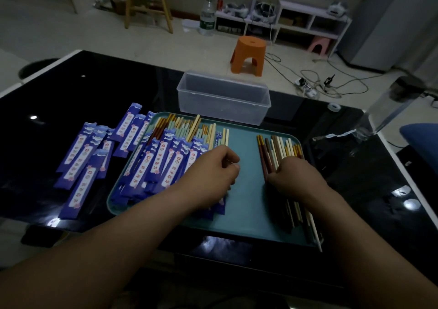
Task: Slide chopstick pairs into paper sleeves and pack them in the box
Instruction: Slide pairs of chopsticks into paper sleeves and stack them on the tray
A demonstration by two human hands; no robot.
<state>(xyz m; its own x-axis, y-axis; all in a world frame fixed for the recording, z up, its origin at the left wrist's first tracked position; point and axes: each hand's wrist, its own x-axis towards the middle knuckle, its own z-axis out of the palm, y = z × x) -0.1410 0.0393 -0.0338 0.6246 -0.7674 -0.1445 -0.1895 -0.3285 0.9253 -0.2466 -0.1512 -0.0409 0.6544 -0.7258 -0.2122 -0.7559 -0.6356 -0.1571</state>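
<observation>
A teal tray (246,204) lies on the black glass table. On its left half lie several chopstick pairs in blue paper sleeves (163,164). My left hand (211,176) sits at the right edge of that pile, fingers curled round a sleeved pair whose cream tips (225,137) stick out beyond it. A bundle of loose chopsticks (276,147), brown, cream and yellow, fills the tray's right side. My right hand (294,176) lies on it with fingers curled round some of them. A clear plastic box (222,100) stands empty behind the tray.
Several empty blue sleeves (80,161) are spread on the table left of the tray. A roll of tape (334,106) lies at the table's far right edge. Beyond the table an orange stool (248,55) and cables are on the floor.
</observation>
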